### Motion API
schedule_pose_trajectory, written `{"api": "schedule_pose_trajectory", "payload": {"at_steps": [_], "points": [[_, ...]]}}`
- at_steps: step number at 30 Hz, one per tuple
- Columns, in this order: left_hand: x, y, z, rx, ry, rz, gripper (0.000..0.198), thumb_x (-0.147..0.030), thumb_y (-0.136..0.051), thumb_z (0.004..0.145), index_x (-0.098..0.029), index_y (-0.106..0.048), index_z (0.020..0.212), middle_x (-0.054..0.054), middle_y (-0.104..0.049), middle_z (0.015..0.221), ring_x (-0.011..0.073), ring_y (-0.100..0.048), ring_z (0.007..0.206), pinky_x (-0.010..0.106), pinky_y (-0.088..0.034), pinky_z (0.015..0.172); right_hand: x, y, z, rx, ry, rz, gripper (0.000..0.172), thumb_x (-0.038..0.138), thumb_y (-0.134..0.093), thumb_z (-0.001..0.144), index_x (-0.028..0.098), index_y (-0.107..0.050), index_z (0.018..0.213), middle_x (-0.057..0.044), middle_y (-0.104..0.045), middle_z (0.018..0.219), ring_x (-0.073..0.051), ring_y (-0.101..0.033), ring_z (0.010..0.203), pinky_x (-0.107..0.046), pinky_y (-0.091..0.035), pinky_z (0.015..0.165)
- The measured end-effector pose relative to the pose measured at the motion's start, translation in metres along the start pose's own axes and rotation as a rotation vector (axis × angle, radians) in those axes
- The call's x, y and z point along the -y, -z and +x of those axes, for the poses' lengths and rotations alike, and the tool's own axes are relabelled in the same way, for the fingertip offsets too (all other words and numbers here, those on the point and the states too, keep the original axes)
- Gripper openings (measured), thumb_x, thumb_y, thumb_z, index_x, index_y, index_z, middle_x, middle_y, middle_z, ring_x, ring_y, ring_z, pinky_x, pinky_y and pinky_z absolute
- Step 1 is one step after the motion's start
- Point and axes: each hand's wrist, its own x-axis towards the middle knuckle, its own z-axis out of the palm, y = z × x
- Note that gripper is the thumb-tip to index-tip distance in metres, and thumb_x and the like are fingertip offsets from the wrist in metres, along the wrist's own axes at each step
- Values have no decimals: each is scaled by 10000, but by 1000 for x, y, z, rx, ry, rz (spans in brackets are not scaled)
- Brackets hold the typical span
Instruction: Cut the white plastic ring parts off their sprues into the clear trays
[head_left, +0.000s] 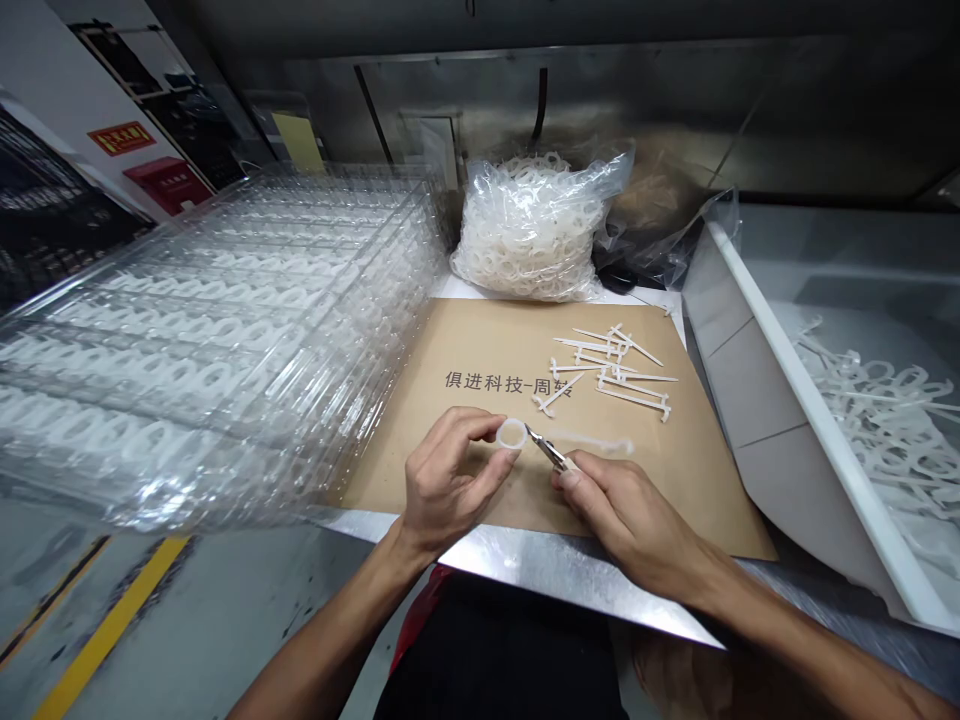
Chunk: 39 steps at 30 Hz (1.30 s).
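My left hand [448, 478] pinches a small white plastic ring [512, 435] between thumb and fingers above a brown cardboard sheet [480, 350]. My right hand [615, 505] grips small metal cutters [551, 452], whose tips touch the ring's right edge. A blurred white plastic strip [600, 445] lies just beyond the right hand. Several thin white plastic sprue sticks [611, 370] are scattered on the cardboard farther back.
A stack of clear plastic trays [210, 340] holding white parts fills the left. A clear bag of white plastic rings [529, 230] stands behind the cardboard. At the right, a white bin [810, 420] holds white plastic parts. The metal table edge [570, 575] runs below my hands.
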Motion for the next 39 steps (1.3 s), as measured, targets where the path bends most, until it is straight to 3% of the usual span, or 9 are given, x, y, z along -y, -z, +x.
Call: {"api": "schedule_pose_trajectory", "payload": {"at_steps": [7,15,19,25,30,34,39], "points": [[3,1,-2,-27,20,14,186,-192,-707,871,-159,-646,1044,55,-681,916,157,-647,844,297,-556,736,-4,3,3,-74,39,76,391,419,-359,1045,217,-448,722,14,-525,657,-139,-481,586,-271,-377,558],[3,2,-2,-46,5,-17,202,-217,-719,870,-163,-655,1053,54,-682,914,165,-655,855,300,-555,746,-21,2,5,-243,237,-228,210,311,-429,999,167,-578,1031,-68,-657,866,-211,-620,766,-333,-461,713],[4,3,-3,-50,14,-20,199,-232,-720,872,-161,-660,1047,55,-682,916,165,-656,848,295,-553,746,-29,-3,6,-277,361,-379,199,302,-463,982,151,-564,1062,-89,-654,867,-215,-621,744,-333,-480,696],[5,4,-5,-58,41,-24,196,-266,-707,884,-168,-665,1048,62,-684,920,173,-654,839,306,-554,743,-31,-3,8,-313,410,-428,185,299,-465,981,161,-538,1080,-85,-652,859,-217,-618,740,-332,-491,684],[4,5,-5,-33,42,-32,181,-254,-694,895,-167,-660,1050,69,-683,933,177,-653,867,311,-553,764,-27,-1,6,-307,352,-288,175,307,-470,984,185,-541,1087,-75,-648,891,-209,-612,775,-328,-483,721],[2,3,-2,73,9,-44,155,-247,-663,916,-159,-652,1043,89,-689,926,179,-651,855,306,-555,741,-24,3,5,-335,240,-52,194,367,-541,972,195,-555,1059,-38,-634,880,-183,-598,772,-302,-472,727],[0,-1,-1,232,-129,-110,192,-179,-658,902,-152,-632,1090,89,-688,916,174,-653,836,296,-562,726,-24,1,5,-287,157,99,246,409,-635,925,206,-545,1033,7,-567,816,-153,-546,709,-274,-458,681]]}}
